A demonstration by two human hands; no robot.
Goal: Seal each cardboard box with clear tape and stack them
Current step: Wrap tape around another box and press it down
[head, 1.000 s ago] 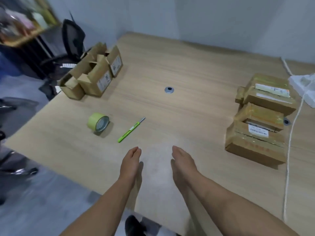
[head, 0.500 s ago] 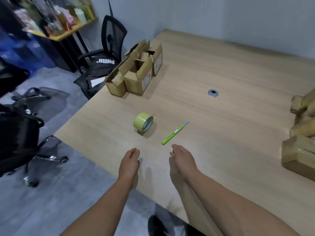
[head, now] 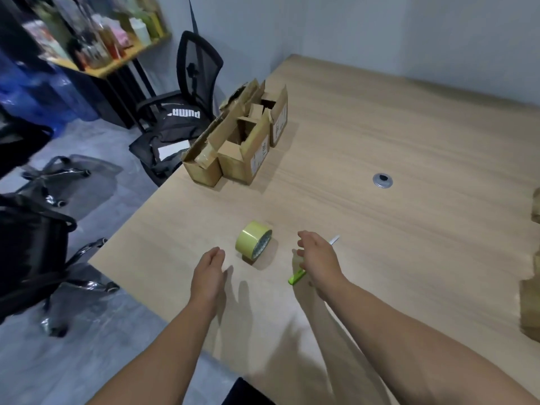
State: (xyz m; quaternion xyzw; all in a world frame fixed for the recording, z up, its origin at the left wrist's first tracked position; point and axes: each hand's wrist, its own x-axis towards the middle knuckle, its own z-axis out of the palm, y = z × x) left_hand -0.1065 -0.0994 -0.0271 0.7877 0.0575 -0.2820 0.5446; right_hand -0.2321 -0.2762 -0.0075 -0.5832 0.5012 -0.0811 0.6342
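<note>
Two empty hands near the tape roll [head: 253,242].
Relaxed left hand [head: 209,273], fingers straight; right hand [head: 317,255] loosely spread above the green knife [head: 296,277].

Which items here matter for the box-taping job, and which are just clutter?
For the job:
- tape roll
- open cardboard boxes
- green cutter

Lying about:
- desk grommet
- office chair
- black bag on the chair
- bottles on the shelf

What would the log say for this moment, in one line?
left hand: open, beside tape roll | right hand: open, over green cutter | boxes: unsealed, flaps up
</note>
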